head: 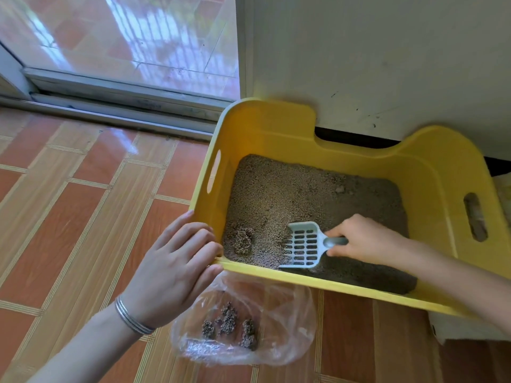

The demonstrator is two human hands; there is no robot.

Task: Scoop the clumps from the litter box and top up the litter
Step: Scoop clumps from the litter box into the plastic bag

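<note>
Near the litter box's [276,134] front corner, a clump [243,240] lies just beside the scoop [304,244] gripped in my right hand [365,240]; I should slide the tines low underneath while my left hand [177,261], fingers straight, steadies the rim.

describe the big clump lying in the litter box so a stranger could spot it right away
Find the yellow litter box against the white wall and look at its near left corner. Just left of the grey slotted scoop lies the clump, a lumpy, darker knot raised above the loose litter.
</note>
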